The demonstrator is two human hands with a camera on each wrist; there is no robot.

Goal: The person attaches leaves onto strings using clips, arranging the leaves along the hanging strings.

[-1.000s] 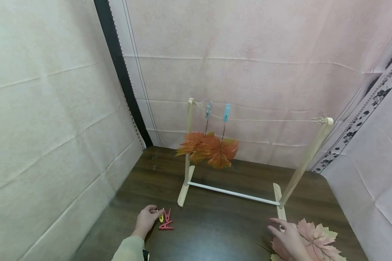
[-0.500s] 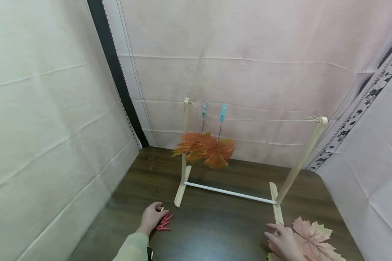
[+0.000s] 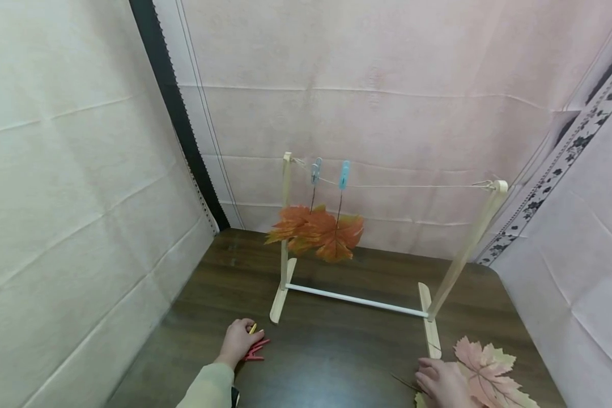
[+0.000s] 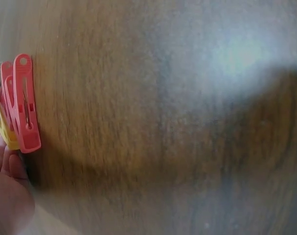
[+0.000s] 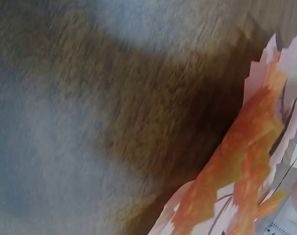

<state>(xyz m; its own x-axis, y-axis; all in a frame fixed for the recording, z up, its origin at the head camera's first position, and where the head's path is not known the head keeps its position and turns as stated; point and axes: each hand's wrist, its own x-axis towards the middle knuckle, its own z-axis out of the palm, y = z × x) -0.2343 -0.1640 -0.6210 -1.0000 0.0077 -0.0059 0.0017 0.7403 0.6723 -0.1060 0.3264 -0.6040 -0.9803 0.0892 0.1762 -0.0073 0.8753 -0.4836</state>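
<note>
My left hand (image 3: pixel 236 343) pinches a yellow clothespin (image 3: pixel 253 328) between thumb and fingers, low over the table. Beside it lie red clothespins (image 3: pixel 255 357); in the left wrist view a red clothespin (image 4: pixel 25 105) partly covers the yellow one. My right hand (image 3: pixel 445 383) is bent over a pile of artificial maple leaves, with a pink leaf (image 3: pixel 487 371) spread out beyond it. In the right wrist view an orange leaf (image 5: pixel 246 147) shows among the pink ones. The right fingertips are mostly hidden, and I cannot tell whether they grip a leaf.
A wooden drying rack stands behind the hands, with a string (image 3: pixel 403 186) between its posts and a white crossbar (image 3: pixel 357 299) low down. Two blue clothespins (image 3: pixel 344 174) hold orange leaves (image 3: pixel 336 238) by their stems at the left. Fabric walls (image 3: pixel 107 198) enclose the dark wooden table (image 3: pixel 326 357).
The left hand has drawn the yellow clothespin up beside the red ones, its tip now showing above the thumb. The right hand has lowered onto the leaves and its fingers have bent.
</note>
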